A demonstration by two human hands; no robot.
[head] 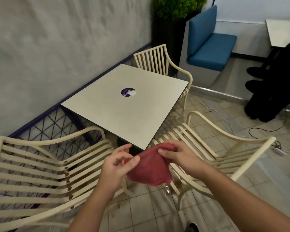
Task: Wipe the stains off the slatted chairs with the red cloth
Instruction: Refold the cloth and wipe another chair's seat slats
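Observation:
I hold the red cloth [149, 169] in the air between two cream slatted chairs, in front of the table's near corner. My left hand [119, 163] pinches its left edge between thumb and fingers. My right hand [176, 155] grips the top of the cloth with curled fingers. The left slatted chair [40, 173] shows brown stains along the bend of its seat slats. On the right slatted chair [208, 148], a brown mark shows on the near front rail. A third slatted chair [155, 60] stands at the far side of the table.
A square cream table [124, 104] with a round purple sticker stands between the chairs. A blue-cushioned bench [209, 46] and dark planter are behind. A person's dark legs [273, 87] stand at right. Cables and a power strip [279, 150] lie on the spotted tile floor.

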